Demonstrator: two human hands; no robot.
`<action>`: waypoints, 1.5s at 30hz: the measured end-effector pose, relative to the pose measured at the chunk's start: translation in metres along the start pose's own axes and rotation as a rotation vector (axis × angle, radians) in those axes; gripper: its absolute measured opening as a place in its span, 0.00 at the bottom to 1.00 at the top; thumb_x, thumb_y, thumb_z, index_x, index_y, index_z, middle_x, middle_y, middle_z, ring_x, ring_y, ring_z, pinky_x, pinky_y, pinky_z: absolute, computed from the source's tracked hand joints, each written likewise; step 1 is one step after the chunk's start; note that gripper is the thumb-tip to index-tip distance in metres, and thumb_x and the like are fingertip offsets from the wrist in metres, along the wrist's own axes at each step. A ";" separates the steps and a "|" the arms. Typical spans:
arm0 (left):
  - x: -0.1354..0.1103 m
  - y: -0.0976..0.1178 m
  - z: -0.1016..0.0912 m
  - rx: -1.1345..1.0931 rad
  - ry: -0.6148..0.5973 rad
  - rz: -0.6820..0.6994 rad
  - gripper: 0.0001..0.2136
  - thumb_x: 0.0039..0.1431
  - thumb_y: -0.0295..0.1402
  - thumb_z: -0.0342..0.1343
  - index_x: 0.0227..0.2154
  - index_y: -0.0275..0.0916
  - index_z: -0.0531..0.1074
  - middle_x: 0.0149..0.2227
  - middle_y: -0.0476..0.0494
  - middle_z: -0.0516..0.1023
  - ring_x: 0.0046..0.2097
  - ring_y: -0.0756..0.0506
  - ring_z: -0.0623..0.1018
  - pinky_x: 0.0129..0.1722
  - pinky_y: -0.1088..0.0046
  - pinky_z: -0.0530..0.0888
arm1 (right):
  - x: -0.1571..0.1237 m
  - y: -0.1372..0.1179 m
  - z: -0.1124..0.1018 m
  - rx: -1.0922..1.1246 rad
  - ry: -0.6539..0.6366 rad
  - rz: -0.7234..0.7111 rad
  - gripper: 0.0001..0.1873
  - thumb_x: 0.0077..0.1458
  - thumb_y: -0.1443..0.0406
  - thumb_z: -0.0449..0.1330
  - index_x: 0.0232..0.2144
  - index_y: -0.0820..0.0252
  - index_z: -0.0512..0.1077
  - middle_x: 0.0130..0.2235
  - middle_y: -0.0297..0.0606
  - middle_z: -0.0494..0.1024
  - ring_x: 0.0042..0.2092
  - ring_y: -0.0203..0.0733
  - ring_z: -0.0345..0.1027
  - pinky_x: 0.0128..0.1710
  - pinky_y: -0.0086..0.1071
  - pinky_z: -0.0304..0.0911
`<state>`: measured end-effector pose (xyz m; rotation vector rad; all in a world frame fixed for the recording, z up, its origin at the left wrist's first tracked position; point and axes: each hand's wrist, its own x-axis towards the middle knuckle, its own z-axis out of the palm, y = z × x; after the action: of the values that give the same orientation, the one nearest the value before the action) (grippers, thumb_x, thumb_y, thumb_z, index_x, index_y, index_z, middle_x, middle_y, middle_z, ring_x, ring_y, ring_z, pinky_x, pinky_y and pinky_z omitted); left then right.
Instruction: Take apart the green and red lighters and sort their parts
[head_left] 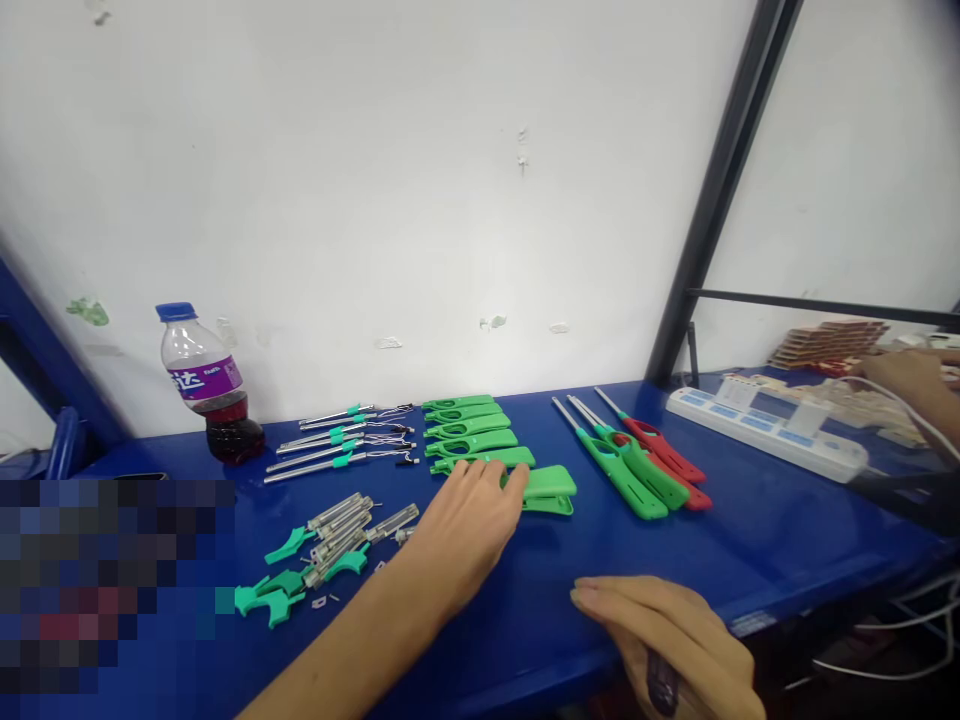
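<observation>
My left hand (476, 510) reaches across the table with its fingers closed over the nearest green lighter shell (551, 482). Two halves of a shell show there, one lying over the other; the fingers hide their left end. Behind it, several more green shells (471, 425) lie in a row. Close to the table's front edge, my right hand (671, 640) is curled round a tool with a dark purple handle (661, 684); the rest of that tool is hidden. Left of the shells lie metal lighter tubes (315, 465) with wires. Nearer are clear lighter tanks (341, 530) and teal triggers (274, 600).
Assembled green lighters (626, 470) and red lighters (667, 450) lie right of the shells. A bottle of dark drink (232, 425) stands at the back left. At right are a white power strip (765, 435) and another person's arm (911, 385).
</observation>
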<state>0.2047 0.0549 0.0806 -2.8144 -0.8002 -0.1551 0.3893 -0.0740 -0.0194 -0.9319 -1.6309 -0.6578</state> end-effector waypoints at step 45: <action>0.006 -0.002 0.023 0.071 0.109 -0.099 0.13 0.74 0.37 0.61 0.55 0.36 0.76 0.55 0.38 0.80 0.55 0.38 0.81 0.55 0.52 0.80 | 0.028 -0.005 0.002 0.049 -0.153 -0.037 0.09 0.73 0.71 0.60 0.45 0.58 0.82 0.36 0.35 0.89 0.34 0.37 0.86 0.35 0.24 0.78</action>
<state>0.2100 0.0650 0.0597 -2.6759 -0.9011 -0.2871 0.3817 -0.0685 0.0076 -0.9375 -1.7953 -0.5807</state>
